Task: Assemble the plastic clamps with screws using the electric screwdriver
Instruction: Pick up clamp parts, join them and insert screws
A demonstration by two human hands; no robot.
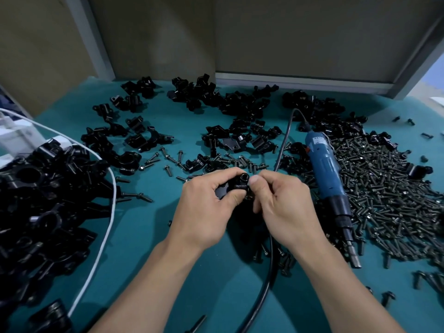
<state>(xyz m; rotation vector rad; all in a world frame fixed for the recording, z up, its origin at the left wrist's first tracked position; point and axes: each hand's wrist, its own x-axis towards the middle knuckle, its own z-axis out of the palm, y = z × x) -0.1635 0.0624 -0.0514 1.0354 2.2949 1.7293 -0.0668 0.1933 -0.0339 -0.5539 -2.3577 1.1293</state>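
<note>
Holding one black clamp [242, 179] over the middle of the teal worktop [149, 236] in the left hand [206, 205], with the grip curled snug round it. Pinching a screw [238, 186] against it with the right hand [281, 205], narrow grip. Got the blue screwdriver [324, 169] lying just right of the hands, touching the big screw heap [389, 188].

Dim, cool light falls from overhead and spreads evenly over the teal table [149, 236]. Soft shadows pool under the left hand [206, 205] and right hand [281, 207]. The heaped clamps [36, 200] at left sink into near-featureless black, while the screws [384, 188] catch faint glints. Wide-angle distortion bends the edges, and the corners look soft.
</note>
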